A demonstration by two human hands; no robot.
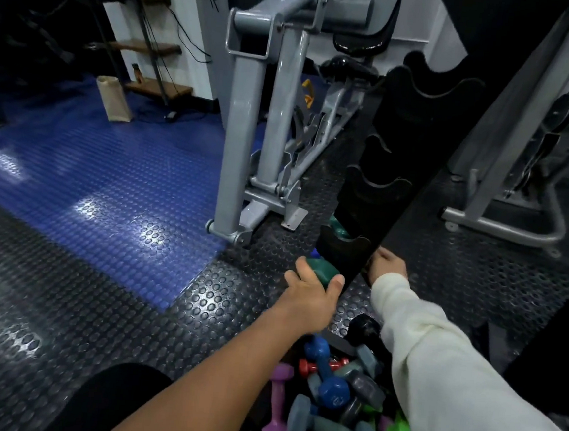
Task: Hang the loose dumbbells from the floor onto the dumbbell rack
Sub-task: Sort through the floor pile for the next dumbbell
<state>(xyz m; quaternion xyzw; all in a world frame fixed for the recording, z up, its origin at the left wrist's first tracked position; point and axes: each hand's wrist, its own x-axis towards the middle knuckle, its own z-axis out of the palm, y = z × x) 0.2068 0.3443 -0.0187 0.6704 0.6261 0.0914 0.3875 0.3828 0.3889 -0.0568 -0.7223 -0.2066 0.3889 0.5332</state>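
A green dumbbell (323, 271) is held in the curled fingers of the left hand (312, 291), right at the lowest cradle of the black rack (415, 165), where another green dumbbell (337, 227) is already seated one cradle up. The right hand (386, 262), in a cream sleeve (442, 359), is laid against the rack's far edge; whether its fingers are closed cannot be told. Loose dumbbells (330, 384) are piled on the studded floor (64, 282) below the arms.
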